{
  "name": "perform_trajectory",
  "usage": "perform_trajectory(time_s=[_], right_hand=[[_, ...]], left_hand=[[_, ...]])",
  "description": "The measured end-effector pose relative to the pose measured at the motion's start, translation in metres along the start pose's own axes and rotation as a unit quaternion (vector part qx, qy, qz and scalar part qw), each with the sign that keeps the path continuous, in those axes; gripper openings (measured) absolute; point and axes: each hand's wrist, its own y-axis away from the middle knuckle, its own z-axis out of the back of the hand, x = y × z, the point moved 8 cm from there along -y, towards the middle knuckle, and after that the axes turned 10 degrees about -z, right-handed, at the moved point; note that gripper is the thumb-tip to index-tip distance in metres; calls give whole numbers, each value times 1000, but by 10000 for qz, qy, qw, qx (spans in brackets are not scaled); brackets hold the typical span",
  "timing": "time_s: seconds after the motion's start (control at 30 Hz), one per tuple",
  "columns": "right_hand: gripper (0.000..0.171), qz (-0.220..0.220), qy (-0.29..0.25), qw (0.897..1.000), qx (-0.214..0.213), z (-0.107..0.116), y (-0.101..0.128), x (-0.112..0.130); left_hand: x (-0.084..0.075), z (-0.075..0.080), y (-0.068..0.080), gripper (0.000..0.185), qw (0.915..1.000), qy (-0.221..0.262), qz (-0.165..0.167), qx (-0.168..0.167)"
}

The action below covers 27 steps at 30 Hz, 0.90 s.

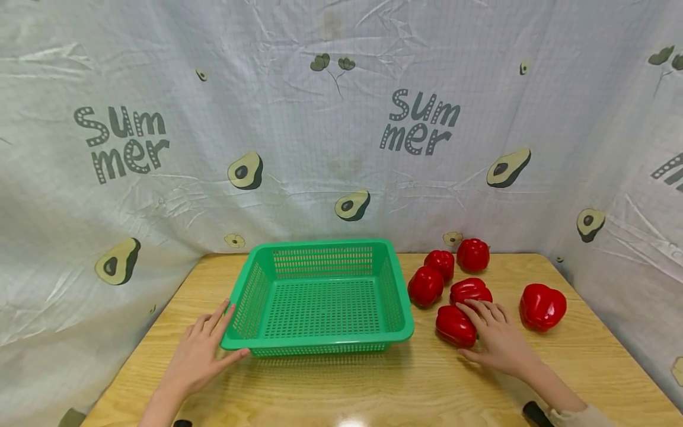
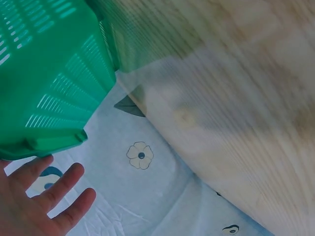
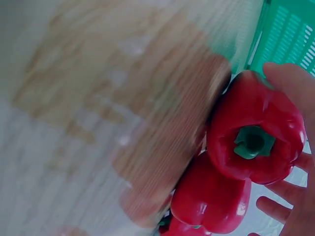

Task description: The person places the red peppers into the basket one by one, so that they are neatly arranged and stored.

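The green basket [image 1: 320, 296] sits at the middle of the wooden counter [image 1: 373, 385], and six red peppers lie in a cluster at its three o'clock side. The left hand [image 1: 200, 353] rests against the basket's near left corner, at about seven o'clock of it, with its fingers [image 2: 59, 184] straight and spread, gripping nothing. The right hand [image 1: 496, 335] lies over the nearest pepper [image 1: 455, 325], its thumb and spread fingers laid along the fruit's sides; whether they have closed into a firm hold cannot be told from these views. A second pepper [image 1: 469, 290] touches it at twelve o'clock. The risk is probably a slip: the skin looks glossy and the shape rounded, so a loose hold could let the pepper roll toward the counter's near edge, or knock its neighbour away. The basket looks light, and a push from the left hand could slide it.
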Motion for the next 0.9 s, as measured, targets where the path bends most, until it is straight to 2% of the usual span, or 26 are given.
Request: perform_trajectory(time_s=[0.13, 0.37, 0.57, 0.9], right_hand=[[89, -69, -8, 10000, 12, -4, -1, -2], [83, -301, -9, 9991, 301, -12, -3, -5], [76, -324, -58, 9993, 147, -11, -5, -4], [75, -292, -162, 9993, 176, -8, -8, 0]], left_hand=[[0, -2, -3, 85, 9999, 39, 77, 74], [-1, -6, -9, 84, 9996, 124, 182, 152], [-2, -6, -9, 84, 9995, 192, 170, 198], [-2, -6, -8, 89, 9986, 170, 273, 420]])
